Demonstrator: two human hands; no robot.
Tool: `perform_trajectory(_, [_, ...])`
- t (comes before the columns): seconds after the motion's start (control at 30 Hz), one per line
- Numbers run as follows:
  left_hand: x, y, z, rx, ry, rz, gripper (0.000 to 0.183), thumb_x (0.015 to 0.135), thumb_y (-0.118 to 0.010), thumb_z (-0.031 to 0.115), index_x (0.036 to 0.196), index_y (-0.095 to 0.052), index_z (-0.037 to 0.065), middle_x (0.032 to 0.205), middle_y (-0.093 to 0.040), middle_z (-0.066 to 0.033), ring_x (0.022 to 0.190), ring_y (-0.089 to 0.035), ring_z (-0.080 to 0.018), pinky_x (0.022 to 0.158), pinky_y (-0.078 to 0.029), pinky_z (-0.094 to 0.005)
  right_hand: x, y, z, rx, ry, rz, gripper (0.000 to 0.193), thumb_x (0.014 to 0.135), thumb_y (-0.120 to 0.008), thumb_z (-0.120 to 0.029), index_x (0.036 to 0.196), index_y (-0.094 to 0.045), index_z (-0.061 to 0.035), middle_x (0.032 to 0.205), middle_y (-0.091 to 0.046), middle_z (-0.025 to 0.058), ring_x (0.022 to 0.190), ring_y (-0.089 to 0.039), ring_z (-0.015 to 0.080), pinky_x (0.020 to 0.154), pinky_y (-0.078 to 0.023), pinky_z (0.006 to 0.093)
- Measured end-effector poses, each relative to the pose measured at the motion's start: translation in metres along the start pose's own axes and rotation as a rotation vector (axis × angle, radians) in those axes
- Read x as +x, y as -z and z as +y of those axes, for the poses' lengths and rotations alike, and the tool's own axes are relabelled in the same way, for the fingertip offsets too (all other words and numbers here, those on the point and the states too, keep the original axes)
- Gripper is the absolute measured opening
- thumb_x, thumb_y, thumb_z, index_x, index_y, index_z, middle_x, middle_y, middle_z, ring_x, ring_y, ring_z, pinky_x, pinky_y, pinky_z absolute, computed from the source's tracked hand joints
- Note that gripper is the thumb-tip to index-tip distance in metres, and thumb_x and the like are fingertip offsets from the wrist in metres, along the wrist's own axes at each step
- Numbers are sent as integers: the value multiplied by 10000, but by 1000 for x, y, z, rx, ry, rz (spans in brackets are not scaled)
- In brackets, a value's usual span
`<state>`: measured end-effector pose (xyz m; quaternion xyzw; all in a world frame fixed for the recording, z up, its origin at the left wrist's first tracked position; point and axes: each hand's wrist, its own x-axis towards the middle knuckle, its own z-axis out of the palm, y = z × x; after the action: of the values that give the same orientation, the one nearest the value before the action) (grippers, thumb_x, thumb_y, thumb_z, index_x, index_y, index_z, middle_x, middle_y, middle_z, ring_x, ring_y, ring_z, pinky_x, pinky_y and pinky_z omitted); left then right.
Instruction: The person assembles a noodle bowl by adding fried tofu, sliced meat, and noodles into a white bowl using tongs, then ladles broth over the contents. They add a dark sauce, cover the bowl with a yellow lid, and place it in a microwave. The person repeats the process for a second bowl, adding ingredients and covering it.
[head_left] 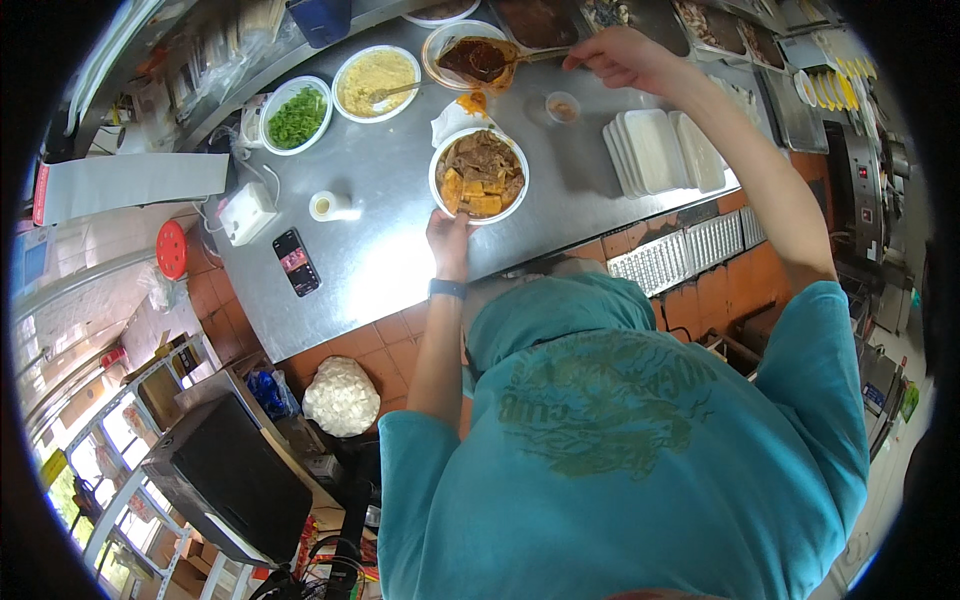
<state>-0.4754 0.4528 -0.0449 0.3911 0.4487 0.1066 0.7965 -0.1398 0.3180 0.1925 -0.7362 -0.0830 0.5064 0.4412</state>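
My left hand (450, 238) grips the near rim of a white bowl (524, 190) filled with sliced brown meat and yellowish chunks in sauce. My right hand (622, 60) reaches across to the far side of the counter, its fingers closed on the end of a long spoon handle (540, 56). The other end of that spoon lies in dark red chili sauce (478, 62), inside a white container (432, 50) smeared with orange. The spoon's head is hard to tell from the sauce. A white tissue with an orange stain (472, 104) lies between container and bowl.
Left of the sauce stand a bowl of minced garlic-like paste (375, 84) with a spoon and a bowl of chopped greens (297, 116). A small cup (563, 107), stacked white trays (650, 150), a phone (297, 262) and a paper roll (330, 206) share the steel counter (400, 190).
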Motion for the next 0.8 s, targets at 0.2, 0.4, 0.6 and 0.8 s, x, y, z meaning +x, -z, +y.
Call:
perform_trajectory(0.2, [10,-9,-3,43,4,11,128,880,-608,-62,944,-539,24,981,-626,-111,891,-650,-194,810,-632,-348,-58,-5,-11,-120,77,-16,270,990,-552,-172,1003,-678,67,548,-304,-100,439,-233,13,398,-171,223])
perform_trajectory(0.4, [7,-6,-2,12,55,-4,133,901,-615,-40,980,-523,17,991,-632,-119,902,-661,-210,826,-633,-350,-101,-33,11,-205,-52,-40,278,985,-564,-223,986,-710,14,555,-334,-88,445,-254,26,414,-205,228])
perform_trajectory(0.6, [4,0,-8,-35,56,-70,136,945,-595,-14,1022,-488,16,993,-639,-147,923,-687,-250,860,-626,-367,-96,-93,108,-924,370,74,218,954,-577,-202,954,-725,-42,734,-667,124,544,-619,283,539,-488,403])
perform_trajectory(0.8, [6,-1,-9,-40,75,-66,125,962,-571,-4,1026,-466,15,986,-635,-170,895,-701,-268,864,-626,-380,-119,-111,176,-1355,578,111,475,897,-686,-357,1164,-577,21,712,-641,115,724,-672,267,581,-514,379])
